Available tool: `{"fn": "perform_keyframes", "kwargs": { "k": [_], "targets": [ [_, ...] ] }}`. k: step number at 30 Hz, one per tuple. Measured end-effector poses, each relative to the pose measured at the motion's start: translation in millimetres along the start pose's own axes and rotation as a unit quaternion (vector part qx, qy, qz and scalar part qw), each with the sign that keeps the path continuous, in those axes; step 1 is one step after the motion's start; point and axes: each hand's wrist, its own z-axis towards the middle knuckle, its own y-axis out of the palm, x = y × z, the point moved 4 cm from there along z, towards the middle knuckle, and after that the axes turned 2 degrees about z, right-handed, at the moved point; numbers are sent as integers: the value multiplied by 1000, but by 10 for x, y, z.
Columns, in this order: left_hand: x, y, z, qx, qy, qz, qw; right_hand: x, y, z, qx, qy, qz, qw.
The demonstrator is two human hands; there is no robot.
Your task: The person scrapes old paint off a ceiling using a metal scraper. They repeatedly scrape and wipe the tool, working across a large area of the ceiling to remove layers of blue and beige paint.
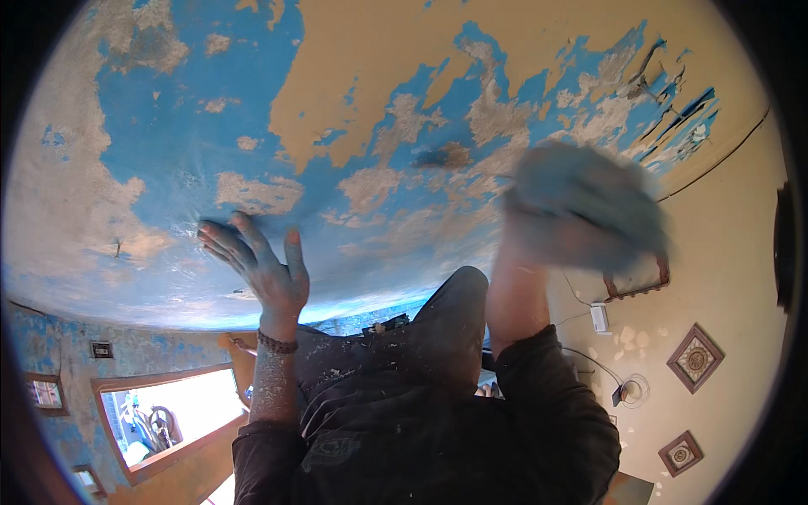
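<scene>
A wall (189, 126) with flaking blue and tan paint and bare plaster patches fills the space before me. My left hand (274, 268), coated in pale dust, has its fingers spread and its fingertips at the blue paint; nothing is in it. A braided bracelet (278, 343) circles that wrist. My right hand (584, 214) is raised in front of the wall and strongly blurred by motion. Its fingers cannot be made out, nor whether it holds something. Beyond it, loose paint strips (678, 113) curl off the wall.
A framed window opening (170, 423) at lower left shows a bicycle outside. On the right wall are a white box-shaped device (599, 318) with cables, a coiled cable (634, 390) and diamond-hung frames (695, 358). A nail (118, 248) sticks out at left.
</scene>
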Motion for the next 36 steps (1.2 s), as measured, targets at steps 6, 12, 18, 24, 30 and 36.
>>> {"fn": "perform_keyframes", "kwargs": {
  "k": [6, 12, 18, 24, 30, 36],
  "targets": [
    [95, 12, -204, -70, -1, -48, 996, 629, -150, -691, 17, -53, -396, 916],
    [105, 27, -368, -85, -7, -72, 994, -278, 583, -96, -47, -129, -186, 973],
    [45, -6, -244, -40, -54, -103, 992, 471, 0, -186, 15, -32, -264, 964],
    [-200, -45, -214, -29, -80, -37, 996, 420, 280, -83, 37, 2, -157, 987],
    [-272, -33, -226, -22, -108, -54, 992, -206, 666, -57, -5, -88, -257, 962],
    [-277, -57, -227, -17, -109, -113, 987, 502, -88, -459, -21, -37, -198, 979]
  ]
}}
